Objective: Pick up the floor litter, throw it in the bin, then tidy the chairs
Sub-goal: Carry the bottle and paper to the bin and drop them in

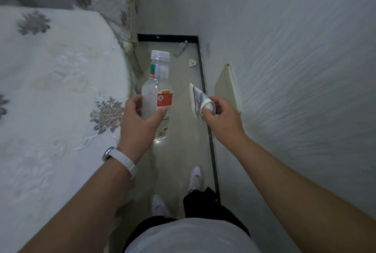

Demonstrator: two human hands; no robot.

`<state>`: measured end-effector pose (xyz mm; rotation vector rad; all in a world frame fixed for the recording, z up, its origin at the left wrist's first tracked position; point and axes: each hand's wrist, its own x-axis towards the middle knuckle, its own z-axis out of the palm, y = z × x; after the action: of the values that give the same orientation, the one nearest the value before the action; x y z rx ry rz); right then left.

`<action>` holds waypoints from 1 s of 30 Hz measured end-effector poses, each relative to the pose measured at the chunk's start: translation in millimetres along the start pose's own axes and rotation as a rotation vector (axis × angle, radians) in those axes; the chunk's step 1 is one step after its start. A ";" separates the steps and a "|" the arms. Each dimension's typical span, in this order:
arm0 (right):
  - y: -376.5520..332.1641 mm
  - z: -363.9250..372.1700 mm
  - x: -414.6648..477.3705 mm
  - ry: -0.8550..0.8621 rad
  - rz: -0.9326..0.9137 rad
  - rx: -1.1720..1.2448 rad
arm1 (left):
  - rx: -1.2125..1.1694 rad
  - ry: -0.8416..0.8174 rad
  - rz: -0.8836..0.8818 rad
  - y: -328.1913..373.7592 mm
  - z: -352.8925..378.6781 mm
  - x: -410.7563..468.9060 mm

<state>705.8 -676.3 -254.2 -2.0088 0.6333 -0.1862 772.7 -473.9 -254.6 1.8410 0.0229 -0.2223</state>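
Status: litter pickup is partly done and both hands are loaded.

- Left hand (140, 116) grips a clear plastic bottle with a white screw cap and red-and-white label (156, 90). Fingers and thumb are curled round the lower body. The bottle is held off the floor with the cap pointing away from the person.
- Right hand (219, 114) pinches a crumpled white-and-grey paper wrapper (198, 98) between thumb and fingertips. The wrapper sticks out ahead of the hand, also off the floor.

Still down on the glossy beige tiled floor (179, 151):
- A small clear bottle (181, 48) lies on its side near the far end, close to the black floor edging (166, 37).
- A small white angular scrap (192, 63) sits just beside the edging on the right, nearer than the small bottle. It is too small to identify.

Both are well ahead of the white shoes (195, 177).

Location: a narrow aisle between a bed with a white floral-embroidered cover (50, 90) on the left and a textured white wall (295, 49) on the right. A flat beige panel (225, 88) leans on the wall near the right hand.

Bin and chairs are not in view.

My read: two items are in hand and nothing is binned as far as shown. At least two more pieces need picking up. With both hands occupied, that likely means doubling items into one hand or a bin trip first. Chair tidying looks untouched.
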 end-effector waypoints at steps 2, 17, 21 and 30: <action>-15.7 2.9 -8.6 -0.019 -0.026 0.001 | -0.016 0.035 -0.011 4.2 -18.0 -10.0; -79.6 81.8 -7.0 -0.532 -0.192 0.089 | -0.037 0.455 -0.169 13.4 -101.8 -73.3; -91.3 108.5 -6.3 -0.708 -0.216 0.105 | -0.049 0.647 -0.257 4.1 -110.5 -101.9; -109.9 150.1 -54.6 -1.003 -0.350 0.108 | -0.122 1.026 -0.388 -14.6 -116.7 -199.7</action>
<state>756.0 -490.6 -229.3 -1.7953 -0.3561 0.5475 591.2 -338.6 -205.2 1.6359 1.0786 0.4655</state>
